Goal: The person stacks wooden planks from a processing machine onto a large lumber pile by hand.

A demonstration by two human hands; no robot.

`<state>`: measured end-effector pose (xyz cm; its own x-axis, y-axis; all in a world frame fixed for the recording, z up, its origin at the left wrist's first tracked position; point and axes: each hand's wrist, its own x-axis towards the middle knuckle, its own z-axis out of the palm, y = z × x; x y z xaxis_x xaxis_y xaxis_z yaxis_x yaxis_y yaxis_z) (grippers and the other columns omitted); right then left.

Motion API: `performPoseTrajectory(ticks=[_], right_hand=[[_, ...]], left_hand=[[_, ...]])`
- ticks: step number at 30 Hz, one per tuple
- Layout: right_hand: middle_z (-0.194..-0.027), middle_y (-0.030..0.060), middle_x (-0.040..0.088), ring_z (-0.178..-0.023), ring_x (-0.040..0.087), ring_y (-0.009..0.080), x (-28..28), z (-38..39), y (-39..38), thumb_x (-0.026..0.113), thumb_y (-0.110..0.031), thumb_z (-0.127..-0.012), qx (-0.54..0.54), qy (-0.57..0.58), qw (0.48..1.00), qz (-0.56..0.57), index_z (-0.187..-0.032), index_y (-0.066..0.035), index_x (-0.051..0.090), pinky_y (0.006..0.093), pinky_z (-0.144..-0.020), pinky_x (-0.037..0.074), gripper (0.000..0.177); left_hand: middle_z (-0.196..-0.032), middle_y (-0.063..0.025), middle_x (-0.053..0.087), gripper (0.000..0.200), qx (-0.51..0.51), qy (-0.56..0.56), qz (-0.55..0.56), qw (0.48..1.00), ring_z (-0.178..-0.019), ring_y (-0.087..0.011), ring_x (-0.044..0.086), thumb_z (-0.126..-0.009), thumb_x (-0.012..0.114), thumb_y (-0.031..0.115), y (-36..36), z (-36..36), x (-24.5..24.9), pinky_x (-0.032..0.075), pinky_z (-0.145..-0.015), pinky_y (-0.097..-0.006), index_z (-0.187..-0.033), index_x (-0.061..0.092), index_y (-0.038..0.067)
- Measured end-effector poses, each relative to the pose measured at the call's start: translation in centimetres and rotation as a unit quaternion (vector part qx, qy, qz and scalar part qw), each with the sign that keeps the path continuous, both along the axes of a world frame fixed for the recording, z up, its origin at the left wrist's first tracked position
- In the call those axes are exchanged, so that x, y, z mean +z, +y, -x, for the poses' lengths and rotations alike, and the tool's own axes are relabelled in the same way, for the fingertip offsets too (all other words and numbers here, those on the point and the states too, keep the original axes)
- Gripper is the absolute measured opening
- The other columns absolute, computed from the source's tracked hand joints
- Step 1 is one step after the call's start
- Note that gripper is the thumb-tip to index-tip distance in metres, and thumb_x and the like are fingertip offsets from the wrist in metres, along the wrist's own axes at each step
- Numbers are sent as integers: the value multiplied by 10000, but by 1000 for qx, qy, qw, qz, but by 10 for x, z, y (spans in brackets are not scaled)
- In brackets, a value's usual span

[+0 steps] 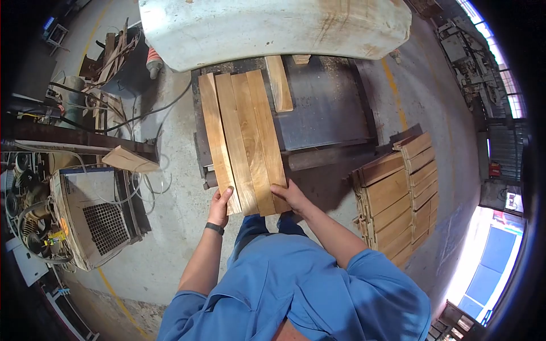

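Evidently unjoined: four wooden boards (245, 136), side by side over the left part of the metal bed (324, 122).
Near ends jutted past the bed's near edge, where the left hand (219, 206) and right hand (289, 196) were closed on the outer edges, thumbs on top, other fingers largely hidden. Boards were judged stiff, moderately heavy together, neither slippery nor fragile, yet apt to part at the seams; inward pressure on both outer edges was the sound hold. A narrow wood piece (278, 85) lay on the bed; stacked boards (392, 199) stood to its right.
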<state>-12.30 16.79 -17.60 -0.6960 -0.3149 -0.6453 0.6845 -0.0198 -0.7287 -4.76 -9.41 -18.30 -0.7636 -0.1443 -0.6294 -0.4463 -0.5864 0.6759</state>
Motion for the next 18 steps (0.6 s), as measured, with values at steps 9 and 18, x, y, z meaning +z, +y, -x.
performPoseTrajectory(ticks=[9,18], right_hand=[[-1239,243,638,-1137,638,273,3,4,15,880,-462,-749,26,107,982,-151,-1362,146,429,362,-955,518,974],[-1353,239,575,-1233,585,284,-20,14,23,816,-488,-817,102,61,989,-86,-1445,98,377,397,-1025,476,965]], left_hand=[[-1074,-79,670,516,-17,-2,55,998,-916,-175,666,-977,672,375,4,-6,19,566,-792,-350,-1304,543,-3],[-900,-91,601,696,48,108,-402,908,-778,-202,584,-1001,454,644,6,-22,88,554,-653,-345,-1299,530,19]])
